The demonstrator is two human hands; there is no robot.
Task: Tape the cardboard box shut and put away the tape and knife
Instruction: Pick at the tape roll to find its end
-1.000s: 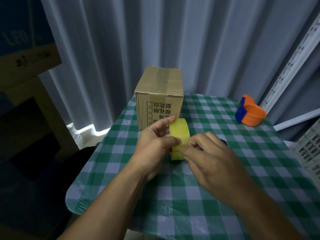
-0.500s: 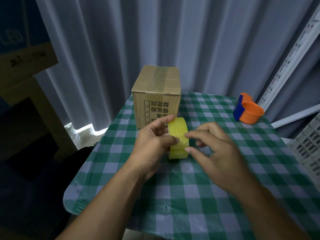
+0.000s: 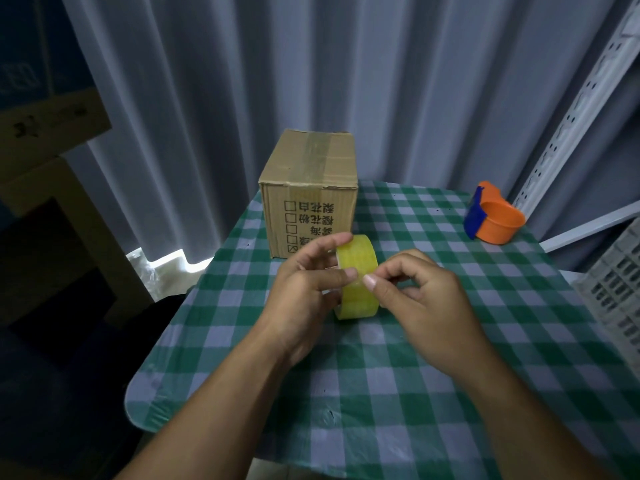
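Observation:
A yellow roll of tape (image 3: 356, 271) stands on edge just above the green checked table (image 3: 381, 393). My left hand (image 3: 304, 292) grips it from the left side, thumb and forefinger around the rim. My right hand (image 3: 426, 299) pinches at the roll's outer face with thumb and forefinger, other fingers curled. Behind them stands a small cardboard box (image 3: 310, 192), flaps down, with a strip of tape along its top seam and printed characters on the front. No knife is visible.
An orange and blue tape dispenser (image 3: 493, 220) sits at the table's far right. A grey plastic crate (image 3: 613, 289) and a metal shelf upright (image 3: 571, 109) stand to the right. Curtains hang behind; large cartons are stacked at the left.
My right hand has drawn back from covering the roll's lower side to pinching its face with fingertips. The left hand keeps its hold on the roll.

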